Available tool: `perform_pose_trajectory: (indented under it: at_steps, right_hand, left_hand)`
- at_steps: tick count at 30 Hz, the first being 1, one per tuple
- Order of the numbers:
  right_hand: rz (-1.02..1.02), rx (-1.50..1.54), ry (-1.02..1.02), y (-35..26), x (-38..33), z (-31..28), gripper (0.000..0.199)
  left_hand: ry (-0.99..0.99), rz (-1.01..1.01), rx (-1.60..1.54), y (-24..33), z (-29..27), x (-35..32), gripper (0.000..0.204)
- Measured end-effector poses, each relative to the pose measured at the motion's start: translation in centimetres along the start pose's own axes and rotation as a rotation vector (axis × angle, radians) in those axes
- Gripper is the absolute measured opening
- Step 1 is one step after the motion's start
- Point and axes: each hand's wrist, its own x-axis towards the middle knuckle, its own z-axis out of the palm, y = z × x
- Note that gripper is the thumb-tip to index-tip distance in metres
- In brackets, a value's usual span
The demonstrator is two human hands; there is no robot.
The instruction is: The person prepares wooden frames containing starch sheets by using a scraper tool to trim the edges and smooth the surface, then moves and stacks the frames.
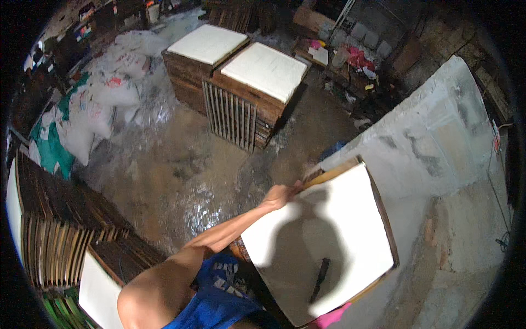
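Observation:
My left hand point(278, 196) is closed round the far left edge of a wood-edged tray point(368, 247) with a smooth white surface. The tray lies tilted in front of me, and a head-and-shoulders shadow falls across it. A thin dark bar point(320, 279) shows on the white, inside the shadow. At the tray's near edge pokes out a bit of pink point(333, 317), perhaps a glove; the bare fingers of my right hand do not show, and whether it holds the tray is hidden.
Two stacks of wooden trays with white tops point(263, 71) stand ahead on the wet floor point(181, 159). More stacked trays point(60, 247) are at the lower left. White sacks point(93, 109) heap at the left. A pale slanted slab point(427, 131) rises at the right.

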Motion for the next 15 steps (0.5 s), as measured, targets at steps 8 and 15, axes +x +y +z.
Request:
perform_pose_trajectory:
  at_steps: [8,15]
  right_hand:
    - [0.031,-0.089,0.033,-3.5,10.8,26.7,0.058]
    - [-0.106,-0.287,-0.147,-3.8,14.0,46.7,0.054]
  left_hand:
    - [0.296,-0.103,-0.106,-1.3,-16.5,17.6,0.107]
    - [0.448,-0.226,-0.089,-4.0,-30.0,28.1,0.104]
